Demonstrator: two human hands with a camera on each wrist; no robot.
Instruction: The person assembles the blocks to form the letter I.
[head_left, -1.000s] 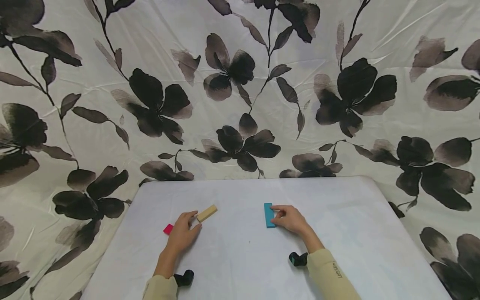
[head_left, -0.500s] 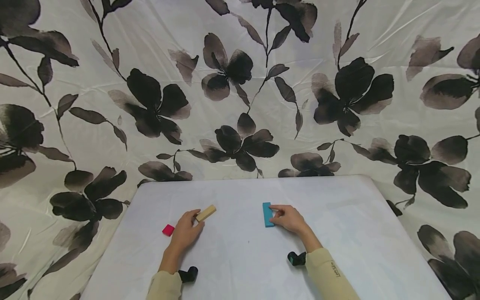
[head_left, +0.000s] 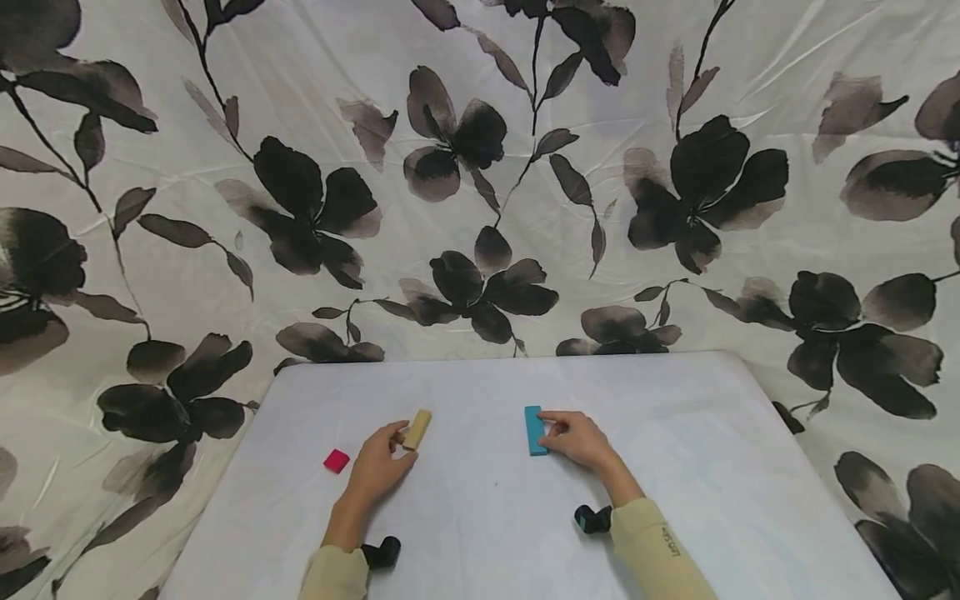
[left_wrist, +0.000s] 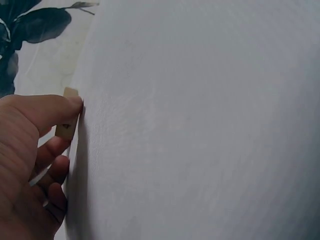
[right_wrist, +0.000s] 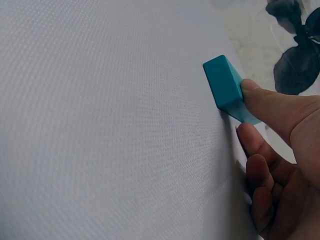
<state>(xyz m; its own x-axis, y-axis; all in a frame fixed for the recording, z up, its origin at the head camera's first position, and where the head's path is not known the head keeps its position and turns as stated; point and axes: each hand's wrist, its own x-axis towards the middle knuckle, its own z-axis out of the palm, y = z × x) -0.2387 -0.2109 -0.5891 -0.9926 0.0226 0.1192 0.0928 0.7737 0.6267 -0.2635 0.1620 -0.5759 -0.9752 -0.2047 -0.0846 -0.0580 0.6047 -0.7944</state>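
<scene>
A tan, wood-coloured block (head_left: 417,430) lies tilted on the left half of the white table. My left hand (head_left: 378,461) pinches its near end. In the left wrist view the thumb covers part of the tan block (left_wrist: 66,131), with the other fingers curled below. Over on the right, my right hand (head_left: 581,440) grips the long side of a blue block (head_left: 534,431), which points away from me. The right wrist view has the thumb pressed on a side face of the blue block (right_wrist: 222,82), fingers below it. Left of my left hand sits a small red block (head_left: 336,461).
The white table (head_left: 480,533) ends at a straight far edge, behind which hangs a flower-patterned cloth (head_left: 480,208). A black wrist device (head_left: 382,552) sits at my left wrist, and a similar device (head_left: 592,519) at my right.
The tan block has turned to point more straight away from me, and my left hand has shifted slightly right, uncovering the red block. My right hand and the blue block stay in place.
</scene>
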